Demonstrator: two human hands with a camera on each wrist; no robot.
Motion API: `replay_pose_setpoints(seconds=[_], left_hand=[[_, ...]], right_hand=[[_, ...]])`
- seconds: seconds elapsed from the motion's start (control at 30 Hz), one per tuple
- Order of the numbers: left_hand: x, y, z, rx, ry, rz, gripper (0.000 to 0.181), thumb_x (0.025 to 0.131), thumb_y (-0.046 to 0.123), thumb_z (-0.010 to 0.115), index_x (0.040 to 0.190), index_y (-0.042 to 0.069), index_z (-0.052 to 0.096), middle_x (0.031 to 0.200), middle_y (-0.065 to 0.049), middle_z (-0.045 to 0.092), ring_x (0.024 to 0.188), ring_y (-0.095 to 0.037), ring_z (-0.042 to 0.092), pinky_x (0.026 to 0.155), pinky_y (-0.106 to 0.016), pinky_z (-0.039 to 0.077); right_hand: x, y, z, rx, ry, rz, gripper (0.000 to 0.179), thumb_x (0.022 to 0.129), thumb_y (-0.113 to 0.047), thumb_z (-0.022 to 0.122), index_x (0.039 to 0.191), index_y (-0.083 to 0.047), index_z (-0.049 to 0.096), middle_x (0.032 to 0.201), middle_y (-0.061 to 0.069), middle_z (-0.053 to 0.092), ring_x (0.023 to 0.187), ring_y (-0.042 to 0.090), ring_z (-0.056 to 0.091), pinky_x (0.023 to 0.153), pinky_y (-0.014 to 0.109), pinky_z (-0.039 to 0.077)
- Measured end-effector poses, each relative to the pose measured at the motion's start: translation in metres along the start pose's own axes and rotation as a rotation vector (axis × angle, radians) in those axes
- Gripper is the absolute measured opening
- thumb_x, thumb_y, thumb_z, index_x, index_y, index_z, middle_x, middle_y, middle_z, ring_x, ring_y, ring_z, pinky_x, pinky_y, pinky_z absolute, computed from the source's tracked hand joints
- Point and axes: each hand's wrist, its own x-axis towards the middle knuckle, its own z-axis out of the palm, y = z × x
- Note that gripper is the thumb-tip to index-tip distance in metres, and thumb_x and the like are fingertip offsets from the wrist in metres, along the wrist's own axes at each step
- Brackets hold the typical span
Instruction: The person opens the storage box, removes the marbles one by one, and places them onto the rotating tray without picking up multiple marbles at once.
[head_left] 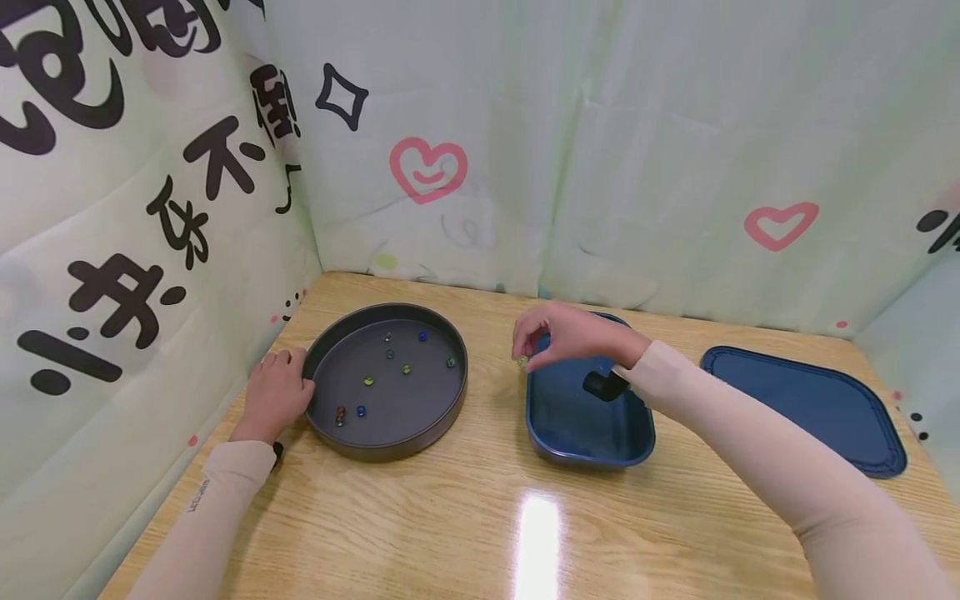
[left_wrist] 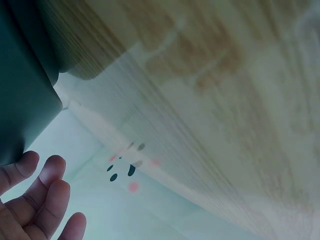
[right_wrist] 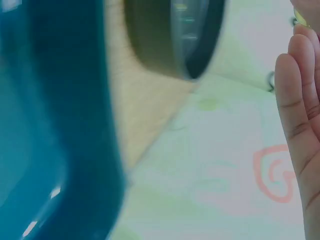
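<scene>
My right hand [head_left: 558, 333] pinches a yellow-green glass marble [head_left: 522, 362] above the left rim of a deep blue rectangular container [head_left: 588, 457]. In the right wrist view the marble [right_wrist: 300, 17] shows only partly at the upper right edge, by the fingertips. At the left, a round dark grey pan [head_left: 390, 450] holds several small marbles, among them a blue marble [head_left: 423, 337], a green marble [head_left: 368, 381] and a reddish-brown marble [head_left: 341, 411]. Against the pan's left side rests my left hand [head_left: 276, 392]. Its loosely bent fingers [left_wrist: 52, 195] are beside the pan's outer wall [left_wrist: 30, 95].
A flat dark blue lid [head_left: 810, 408] lies on the right of the wooden table [head_left: 420, 533], partly behind my right forearm. Printed curtains [head_left: 600, 167] hang along the back and left edges. My right arm covers part of the blue container.
</scene>
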Motion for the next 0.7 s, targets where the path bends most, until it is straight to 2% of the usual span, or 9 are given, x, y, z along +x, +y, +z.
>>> replay_pose_setpoints(seconds=[0.2, 0.4, 0.7], left_hand=[[-0.001, 0.001, -0.001, -0.005, 0.007, -0.008, 0.022, 0.085, 0.009, 0.046, 0.101, -0.006, 0.050, 0.092, -0.025, 0.054, 0.082, -0.039, 0.048, 0.073, -0.051, 0.039], [-0.001, 0.002, -0.002, -0.003, 0.000, -0.012, 0.024, 0.085, 0.009, 0.047, 0.103, -0.006, 0.050, 0.094, -0.026, 0.055, 0.083, -0.040, 0.048, 0.073, -0.051, 0.039], [0.001, 0.002, 0.002, -0.003, 0.012, -0.011, 0.025, 0.085, 0.010, 0.047, 0.104, -0.006, 0.050, 0.093, -0.026, 0.055, 0.084, -0.041, 0.049, 0.073, -0.051, 0.040]], right_hand=[[0.034, -0.011, -0.004, 0.117, 0.090, -0.050, 0.012, 0.077, -0.005, 0.075, 0.088, -0.004, 0.072, 0.092, 0.012, 0.068, 0.078, 0.014, 0.061, 0.076, 0.036, 0.054], [0.074, -0.016, 0.003, 0.107, 0.165, -0.027, 0.016, 0.076, -0.009, 0.076, 0.092, -0.005, 0.072, 0.093, 0.007, 0.070, 0.079, 0.012, 0.062, 0.076, 0.027, 0.053], [0.133, 0.001, 0.028, 0.219, 0.170, 0.016, 0.023, 0.079, -0.006, 0.073, 0.099, 0.004, 0.070, 0.094, 0.013, 0.070, 0.079, 0.014, 0.063, 0.077, 0.026, 0.054]])
